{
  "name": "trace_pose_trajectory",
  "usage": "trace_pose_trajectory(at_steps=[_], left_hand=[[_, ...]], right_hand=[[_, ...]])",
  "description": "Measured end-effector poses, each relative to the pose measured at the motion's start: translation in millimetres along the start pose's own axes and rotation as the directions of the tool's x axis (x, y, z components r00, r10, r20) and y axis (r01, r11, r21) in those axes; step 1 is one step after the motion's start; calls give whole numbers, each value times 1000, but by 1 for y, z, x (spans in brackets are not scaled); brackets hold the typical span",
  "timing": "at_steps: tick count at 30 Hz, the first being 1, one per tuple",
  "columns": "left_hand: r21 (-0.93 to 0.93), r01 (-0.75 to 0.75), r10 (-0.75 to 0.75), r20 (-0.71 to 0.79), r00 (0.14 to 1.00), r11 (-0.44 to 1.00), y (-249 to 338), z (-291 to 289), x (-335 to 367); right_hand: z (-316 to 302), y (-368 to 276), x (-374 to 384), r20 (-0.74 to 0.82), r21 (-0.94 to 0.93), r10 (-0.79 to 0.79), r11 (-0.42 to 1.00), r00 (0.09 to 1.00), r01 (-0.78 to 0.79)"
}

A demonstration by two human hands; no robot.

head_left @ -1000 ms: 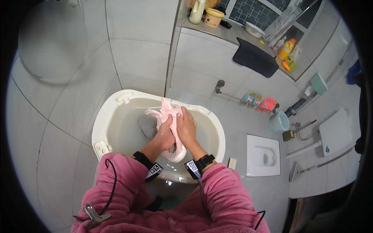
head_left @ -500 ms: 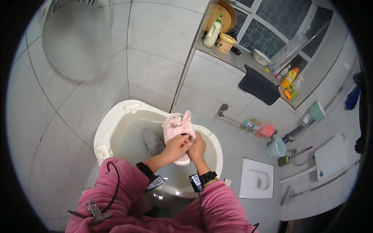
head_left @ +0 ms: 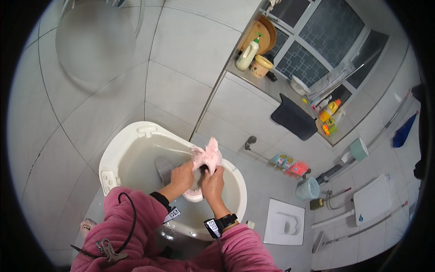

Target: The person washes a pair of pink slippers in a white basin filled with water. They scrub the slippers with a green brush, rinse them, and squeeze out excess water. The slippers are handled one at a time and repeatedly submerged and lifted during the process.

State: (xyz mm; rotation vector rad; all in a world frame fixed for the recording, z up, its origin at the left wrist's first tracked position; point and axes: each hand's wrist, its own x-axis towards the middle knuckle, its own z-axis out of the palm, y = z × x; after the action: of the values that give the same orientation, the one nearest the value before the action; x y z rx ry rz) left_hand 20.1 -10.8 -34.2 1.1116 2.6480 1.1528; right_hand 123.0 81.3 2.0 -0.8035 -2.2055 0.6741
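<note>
A pink fabric slipper [head_left: 207, 156] with ear-like flaps is held above the white basin tub [head_left: 107, 156]. Part of its pale sole shows low between my hands. My left hand [head_left: 182, 177] grips its left side with curled fingers. On the right side my right hand [head_left: 213, 183] is closed on the edge, thumb toward the dark opening. Cloudy water fills the tub, and a grey, shoe-shaped thing [head_left: 164, 170] lies in it, left of my left hand. Some of my fingertips are hidden by the pink fabric.
A squat toilet [head_left: 284, 223] is set in the floor to the right. Bottles and tubs, among them a pump bottle [head_left: 248, 55], stand on the window ledge with a black mat [head_left: 294, 117] hanging over it. Another slipper [head_left: 87, 225] lies near my left sleeve.
My hands have moved apart, the left one down and leftward. The pink slipper's fabric has shifted and now shows its dark opening. The whole view has tilted slightly.
</note>
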Motion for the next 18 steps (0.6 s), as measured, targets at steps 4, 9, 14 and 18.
trace_pose_trajectory(at_steps=[4,9,14,18], left_hand=[[-21,-89,90,35,995,996,25,-7,-18],[-186,98,-99,2,995,978,22,-11,-10],[-280,25,-37,-38,999,960,8,0,-16],[-215,-88,79,-51,996,973,2,0,-14]], right_hand=[[-1,4,3,66,25,104,994,992,-106],[-1,3,-7,221,65,96,992,971,-113],[2,-11,-20,144,164,51,984,988,-75],[1,-13,-21,91,172,-52,984,994,36]])
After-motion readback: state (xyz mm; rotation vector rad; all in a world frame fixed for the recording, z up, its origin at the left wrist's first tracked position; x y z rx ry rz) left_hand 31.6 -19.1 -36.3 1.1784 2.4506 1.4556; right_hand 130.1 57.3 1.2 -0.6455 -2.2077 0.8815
